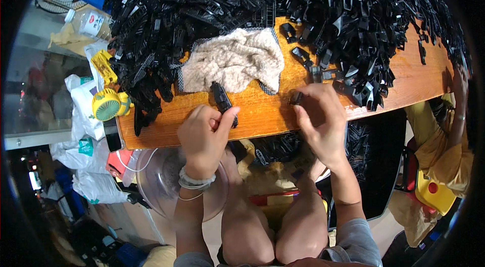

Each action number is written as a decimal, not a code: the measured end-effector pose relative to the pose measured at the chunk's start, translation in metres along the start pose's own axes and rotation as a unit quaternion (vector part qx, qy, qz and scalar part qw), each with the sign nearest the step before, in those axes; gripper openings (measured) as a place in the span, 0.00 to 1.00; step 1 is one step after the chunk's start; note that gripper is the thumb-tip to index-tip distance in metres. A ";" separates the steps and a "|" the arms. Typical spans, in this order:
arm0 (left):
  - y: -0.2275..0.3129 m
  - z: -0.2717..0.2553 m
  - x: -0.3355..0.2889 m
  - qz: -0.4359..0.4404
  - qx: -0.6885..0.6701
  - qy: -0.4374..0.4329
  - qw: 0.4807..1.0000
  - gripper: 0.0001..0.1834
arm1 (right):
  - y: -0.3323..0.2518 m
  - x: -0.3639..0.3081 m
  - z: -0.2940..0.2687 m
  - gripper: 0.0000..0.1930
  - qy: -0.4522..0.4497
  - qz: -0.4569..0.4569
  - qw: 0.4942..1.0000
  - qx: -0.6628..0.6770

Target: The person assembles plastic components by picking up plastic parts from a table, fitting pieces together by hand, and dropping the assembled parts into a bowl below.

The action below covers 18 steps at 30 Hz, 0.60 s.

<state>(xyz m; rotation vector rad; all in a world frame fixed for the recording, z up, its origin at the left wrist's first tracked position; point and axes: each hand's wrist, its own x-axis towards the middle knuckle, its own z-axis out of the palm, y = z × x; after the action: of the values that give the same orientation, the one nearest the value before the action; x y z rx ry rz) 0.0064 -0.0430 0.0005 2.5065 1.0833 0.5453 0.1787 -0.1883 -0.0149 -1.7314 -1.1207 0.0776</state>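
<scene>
My left hand (202,138) is closed on a long black plastic part (221,99), held between thumb and curled fingers just above the table's near edge. To its right, my right hand (323,123) pinches a small black plastic piece (296,98) between thumb and forefinger. The two pieces are apart. Beyond my hands a cream towel (235,60) with a checked border lies crumpled on the wooden table (273,113). A big heap of black plastic parts (192,4) surrounds the towel, and several loose small black parts (303,57) lie right of it.
A yellow handheld fan (108,105), a yellow plastic piece (103,66) and a clear bottle (93,23) are at the left. Below the table edge stands a transparent basin (156,186). Another person's arm (458,100) rests at the far right, near a yellow stool (434,193).
</scene>
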 end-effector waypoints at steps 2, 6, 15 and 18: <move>-0.007 0.001 -0.006 -0.023 -0.042 -0.043 0.998 0.05 | -0.002 -0.005 -0.001 0.16 -0.006 0.013 1.000 -0.016; -0.021 0.000 0.010 0.159 -0.021 0.112 0.981 0.15 | -0.001 -0.011 -0.021 0.18 -0.001 0.026 0.973 -0.228; 0.016 0.022 0.010 0.209 -0.178 -0.012 0.962 0.14 | -0.011 -0.014 -0.015 0.14 -0.066 0.074 0.995 -0.018; 0.013 0.028 0.010 0.199 -0.216 -0.013 0.956 0.12 | -0.001 -0.019 -0.022 0.14 -0.066 0.110 0.992 0.002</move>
<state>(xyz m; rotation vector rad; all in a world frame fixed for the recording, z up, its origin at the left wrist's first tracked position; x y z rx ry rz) 0.0341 -0.0484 -0.0156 2.3225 0.3821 0.7622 0.1792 -0.2177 -0.0121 -1.8633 -1.0177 0.3338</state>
